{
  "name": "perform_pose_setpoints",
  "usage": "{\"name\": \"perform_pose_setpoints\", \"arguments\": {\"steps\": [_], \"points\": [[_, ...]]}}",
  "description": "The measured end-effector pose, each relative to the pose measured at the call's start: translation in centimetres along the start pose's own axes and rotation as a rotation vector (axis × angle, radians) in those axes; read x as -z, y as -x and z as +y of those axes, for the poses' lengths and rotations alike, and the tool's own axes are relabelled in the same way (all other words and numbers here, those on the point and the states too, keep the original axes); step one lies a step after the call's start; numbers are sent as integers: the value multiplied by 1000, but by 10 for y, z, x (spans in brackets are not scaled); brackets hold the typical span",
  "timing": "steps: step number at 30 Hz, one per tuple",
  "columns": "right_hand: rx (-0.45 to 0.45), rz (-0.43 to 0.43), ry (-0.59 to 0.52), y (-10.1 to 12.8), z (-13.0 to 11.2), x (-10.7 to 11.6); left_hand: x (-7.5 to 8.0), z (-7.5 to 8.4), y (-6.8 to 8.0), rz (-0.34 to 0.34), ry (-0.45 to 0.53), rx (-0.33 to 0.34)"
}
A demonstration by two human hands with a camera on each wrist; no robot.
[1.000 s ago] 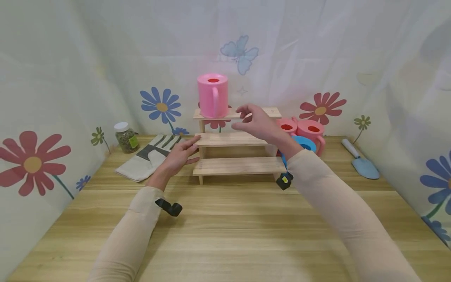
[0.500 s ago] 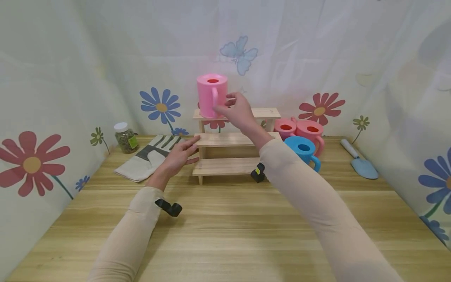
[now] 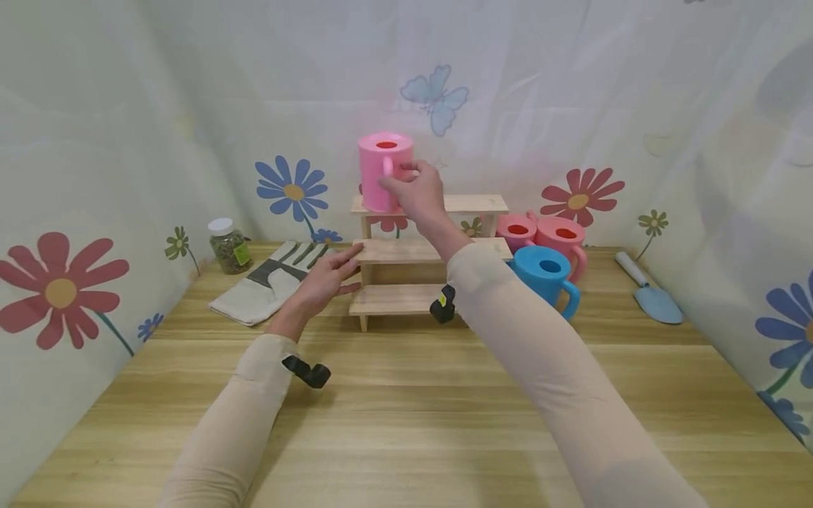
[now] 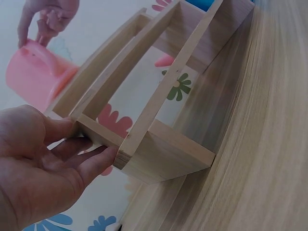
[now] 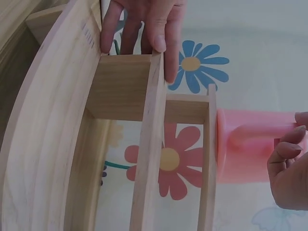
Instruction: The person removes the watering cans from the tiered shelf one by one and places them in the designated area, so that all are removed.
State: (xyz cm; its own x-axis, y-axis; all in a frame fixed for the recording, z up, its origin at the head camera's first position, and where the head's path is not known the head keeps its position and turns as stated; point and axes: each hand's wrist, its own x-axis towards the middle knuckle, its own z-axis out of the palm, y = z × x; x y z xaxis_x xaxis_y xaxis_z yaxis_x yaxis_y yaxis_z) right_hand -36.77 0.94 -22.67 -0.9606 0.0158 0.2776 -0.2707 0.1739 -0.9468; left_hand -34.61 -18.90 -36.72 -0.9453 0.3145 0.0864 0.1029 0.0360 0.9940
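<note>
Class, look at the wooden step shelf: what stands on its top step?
A pink watering can stands on the top step of the wooden step shelf, the right hand at its handle. The can's base behind the hand is hidden.

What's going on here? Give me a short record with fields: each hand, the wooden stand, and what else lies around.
right hand: grips the handle of the pink watering can
pink watering can: upright on the top step of the wooden stand
left hand: fingers straight, resting against the stand's left end at the middle step
wooden stand: three steps, on the table by the back wall
right of stand: blue watering can, two more pink cans, blue trowel
left of stand: gardening glove, jar
</note>
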Motion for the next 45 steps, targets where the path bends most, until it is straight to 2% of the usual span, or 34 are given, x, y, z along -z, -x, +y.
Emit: {"name": "perform_pose_setpoints", "arguments": {"steps": [9,14,22,26,34,45], "points": [[40,145,-48,-8,15,9,-1,3,1,6,-3,11],[56,183,-88,-11,19,16,-2,4,0,6,0,20],[10,97,-208,-10,15,26,0,5,-3,7,18,23],[-3,58,-189,-10,16,33,-1,6,-2,2,18,28],[-25,45,-175,-8,16,54,-1,7,0,-12,12,20],[101,-48,-179,2,8,107,-1,7,1,-6,-17,10]]}}
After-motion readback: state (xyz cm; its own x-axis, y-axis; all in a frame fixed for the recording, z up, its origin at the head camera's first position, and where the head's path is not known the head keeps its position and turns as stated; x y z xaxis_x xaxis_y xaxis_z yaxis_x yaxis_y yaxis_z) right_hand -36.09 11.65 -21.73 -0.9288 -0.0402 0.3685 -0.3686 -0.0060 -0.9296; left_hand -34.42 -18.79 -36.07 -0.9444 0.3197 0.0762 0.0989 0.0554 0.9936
